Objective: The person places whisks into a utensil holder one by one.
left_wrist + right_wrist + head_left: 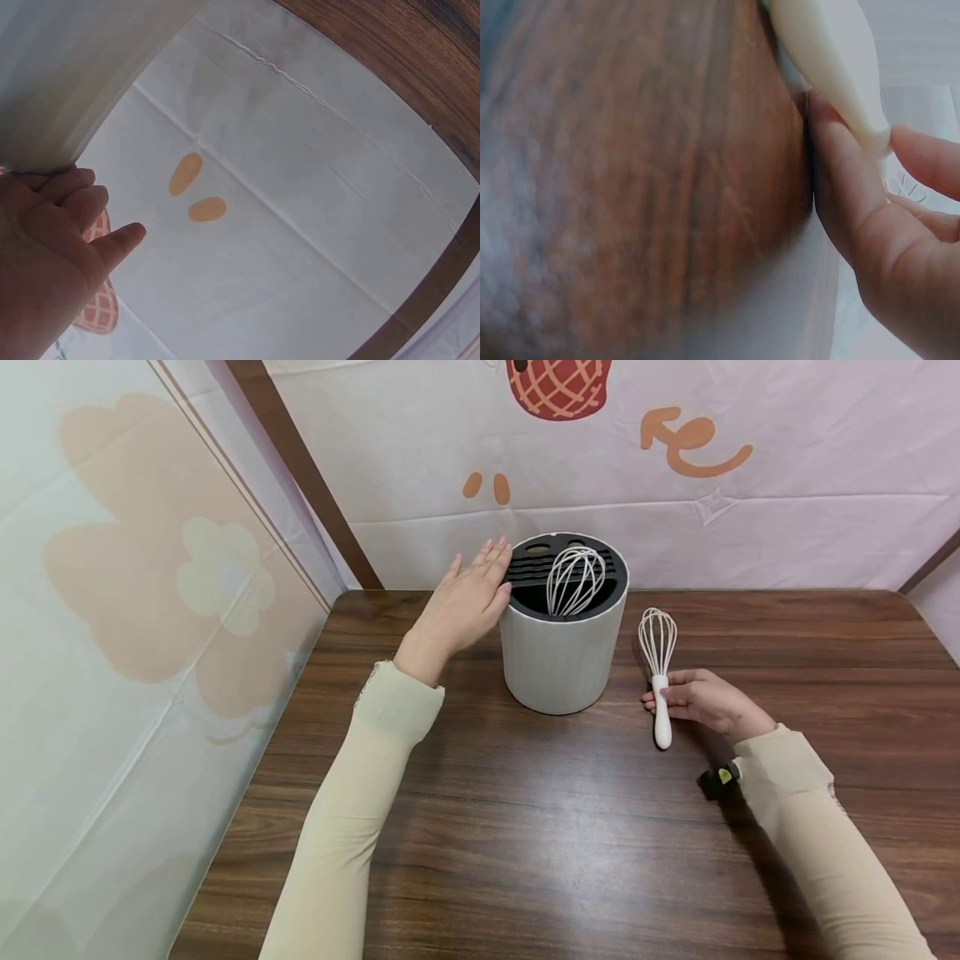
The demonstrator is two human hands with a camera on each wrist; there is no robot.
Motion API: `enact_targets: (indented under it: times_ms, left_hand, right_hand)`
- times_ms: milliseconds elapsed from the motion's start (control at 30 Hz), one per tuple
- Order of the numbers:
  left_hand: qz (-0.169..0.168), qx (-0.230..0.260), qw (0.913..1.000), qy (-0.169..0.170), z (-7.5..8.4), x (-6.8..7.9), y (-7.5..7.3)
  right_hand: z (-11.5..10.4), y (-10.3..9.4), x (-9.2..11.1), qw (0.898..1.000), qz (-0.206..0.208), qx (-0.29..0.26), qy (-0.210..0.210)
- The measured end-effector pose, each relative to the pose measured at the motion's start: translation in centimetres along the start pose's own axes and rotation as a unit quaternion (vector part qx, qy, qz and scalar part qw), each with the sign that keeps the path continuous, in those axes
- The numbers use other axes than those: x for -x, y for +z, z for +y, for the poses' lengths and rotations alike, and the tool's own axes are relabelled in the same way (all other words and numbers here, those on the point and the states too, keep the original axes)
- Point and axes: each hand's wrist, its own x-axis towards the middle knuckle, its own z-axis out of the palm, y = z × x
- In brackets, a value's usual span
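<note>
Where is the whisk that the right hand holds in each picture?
Head view: the whisk is right of the middle, in the right hand.
Left wrist view: not in it.
Right wrist view: its white handle is at the top, right of the middle.
Shared landmark: the brown wooden table, in all three pictures.

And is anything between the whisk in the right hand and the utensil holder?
Nothing visible stands between that whisk and the utensil holder; another whisk occupies part of the holder's front compartment.
</note>
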Motion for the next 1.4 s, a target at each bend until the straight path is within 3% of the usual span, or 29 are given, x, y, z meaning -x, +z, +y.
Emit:
enact_targets:
  times_ms: [1100,1400]
  left_hand:
    - [0.000,0.001,1.0000,0.002,-0.13,-0.08,0.15]
    - [-0.001,0.000,1.0000,0.001,-0.14,-0.08,0.18]
  right_hand:
    - [-0.33,-0.43,0.58,0.996,-0.027,-0.065,-0.051]
    - [-0.43,-0.56,0.85,0.997,-0.026,-0.057,-0.051]
